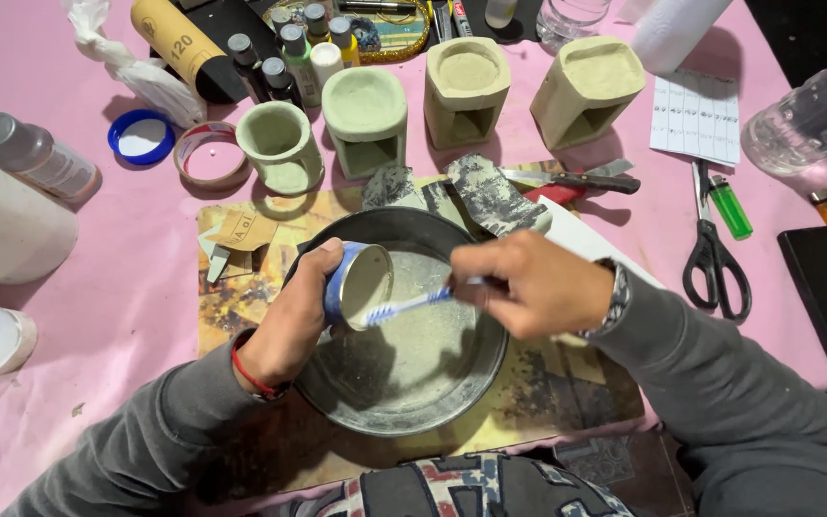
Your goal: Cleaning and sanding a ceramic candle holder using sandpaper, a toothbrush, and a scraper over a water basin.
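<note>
Head view looks down on a left hand (291, 321) whose fingers wrap round a small blue cup (358, 284), tipped on its side so the mouth faces the right hand (533, 285). The right fingers pinch the handle of a blue-and-white toothbrush (412, 304), whose bristle end lies at the cup's mouth. Both hands hang over a round metal pan (404, 373), grey with pale slurry, which sits on a worn board (241, 287) on the pink-covered bench (126, 287).

To brush well, I judge the left fingers should keep the cup tilted with its mouth over the pan, so whatever falls lands just below the fingers and not on the board. Short strokes of the brush along the inner wall, with the cup turned a little between strokes, would reach the whole rim. A light grip near the middle of the handle gives control without flicking slurry.

Beyond the fingers stand moulded pale green and tan burners (471, 91), and a knife (571, 179) lies nearer; scissors (712, 251) lie well to the right of the right hand.
</note>
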